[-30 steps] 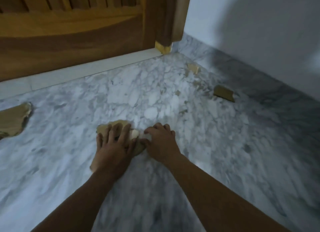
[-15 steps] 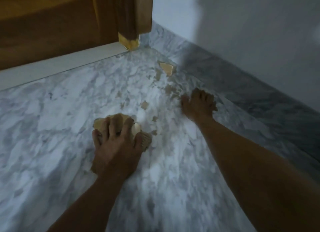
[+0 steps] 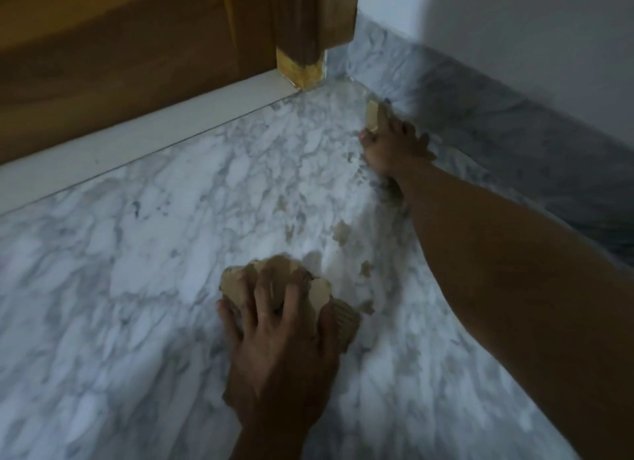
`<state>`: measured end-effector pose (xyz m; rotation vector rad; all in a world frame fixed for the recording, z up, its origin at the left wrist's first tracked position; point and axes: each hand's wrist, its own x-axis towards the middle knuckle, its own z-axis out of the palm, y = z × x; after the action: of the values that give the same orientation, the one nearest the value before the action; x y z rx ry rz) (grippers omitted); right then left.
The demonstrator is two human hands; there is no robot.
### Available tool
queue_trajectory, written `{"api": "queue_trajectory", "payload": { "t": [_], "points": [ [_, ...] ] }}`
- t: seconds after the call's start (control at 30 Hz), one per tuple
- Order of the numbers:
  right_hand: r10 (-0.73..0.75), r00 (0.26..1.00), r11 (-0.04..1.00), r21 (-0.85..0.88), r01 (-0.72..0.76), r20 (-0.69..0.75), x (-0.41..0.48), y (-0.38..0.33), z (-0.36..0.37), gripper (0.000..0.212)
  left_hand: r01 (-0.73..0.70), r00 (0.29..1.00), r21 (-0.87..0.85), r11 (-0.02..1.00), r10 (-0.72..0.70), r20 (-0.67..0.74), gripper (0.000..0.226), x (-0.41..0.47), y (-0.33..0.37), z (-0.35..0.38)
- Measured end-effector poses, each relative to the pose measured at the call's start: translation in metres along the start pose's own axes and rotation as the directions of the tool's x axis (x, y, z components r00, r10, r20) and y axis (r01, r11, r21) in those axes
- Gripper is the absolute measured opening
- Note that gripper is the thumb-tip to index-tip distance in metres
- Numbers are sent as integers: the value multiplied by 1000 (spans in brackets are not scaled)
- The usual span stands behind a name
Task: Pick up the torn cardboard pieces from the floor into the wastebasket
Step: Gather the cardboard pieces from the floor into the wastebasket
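1. You are low over a white-and-grey marble floor (image 3: pixel 137 260), dim light, view blurred by motion. A pale threshold strip (image 3: pixel 144 140) runs along the far edge under a brown wooden door (image 3: pixel 120 48).
2. The door frame post (image 3: pixel 300 30) meets the floor at the far corner; its foot (image 3: pixel 301 71) is yellowish. From there a marble skirting (image 3: pixel 497 123) runs along the right below a plain white wall (image 3: pixel 514 30).
3. Small cardboard scraps (image 3: pixel 342 234) lie loose on the floor between your two hands, several of them, well apart from each other. Nothing else stands in the way. The wastebasket is out of view.
4. Your left hand (image 3: pixel 281 350) lies palm down, fingers spread, pressing a stack of torn cardboard pieces (image 3: pixel 274 281) flat against the floor. The pieces stick out past the fingertips and beside the thumb. It presses them rather than closing around them.
5. Your right hand (image 3: pixel 394 147) is stretched to the far corner, arm nearly straight, right beside the skirting. Its fingers are pinched on one small cardboard piece (image 3: pixel 372 114), which stands up past the fingertips. Whether that piece is off the floor, you cannot tell.
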<state>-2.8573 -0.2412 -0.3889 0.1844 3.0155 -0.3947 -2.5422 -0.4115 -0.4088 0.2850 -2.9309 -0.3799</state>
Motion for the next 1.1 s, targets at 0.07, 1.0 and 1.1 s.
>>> {"api": "queue_trajectory", "payload": {
  "t": [0.07,1.0,1.1],
  "points": [
    [-18,1000,999,-42,18,6,-7,0,-1,56,19,1000,-10,1000,-19,5,61,0,0,-2],
    [-544,838,839,-13,544,-30,-379,-77,72,74,269,834,-772,576,-540,-112,35,-94,-98,-73],
    [-554,828,832,-32,553,-92,-394,-81,74,69,75,957,-418,905,-183,-225,46,-124,-118,-57]
  ]
}}
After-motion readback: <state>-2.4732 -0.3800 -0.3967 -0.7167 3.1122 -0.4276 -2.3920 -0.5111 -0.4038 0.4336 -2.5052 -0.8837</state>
